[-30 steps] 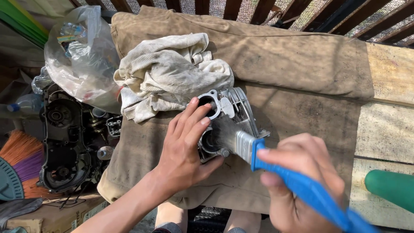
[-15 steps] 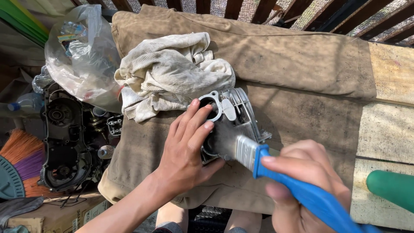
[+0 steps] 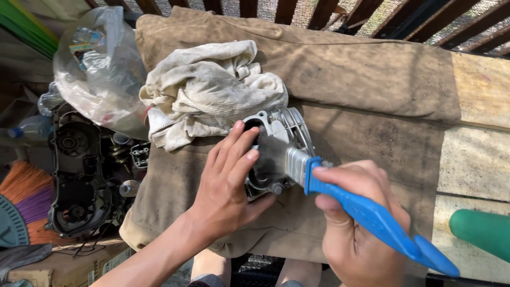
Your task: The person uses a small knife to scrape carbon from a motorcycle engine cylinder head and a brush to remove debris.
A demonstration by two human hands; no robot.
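Observation:
A grey metal engine part point(image 3: 284, 133) with round openings lies on a brown cloth point(image 3: 345, 79) spread over a wooden bench. My left hand point(image 3: 228, 183) presses down on the part's left side, fingers spread over it. My right hand point(image 3: 356, 234) grips the blue handle of a paintbrush point(image 3: 340, 194). The brush's bristles rest on the top of the metal part, beside my left fingertips.
A crumpled dirty white rag point(image 3: 207, 93) lies just behind the part. A clear plastic bag point(image 3: 98, 69) and a dark engine casing point(image 3: 79, 175) sit at the left, below the bench. A green cylinder point(image 3: 481, 231) pokes in at the right. Wooden slats point(image 3: 319, 10) run behind.
The brush has swept a little to the left across the metal part, with my right hand following. My left hand keeps its hold on the part.

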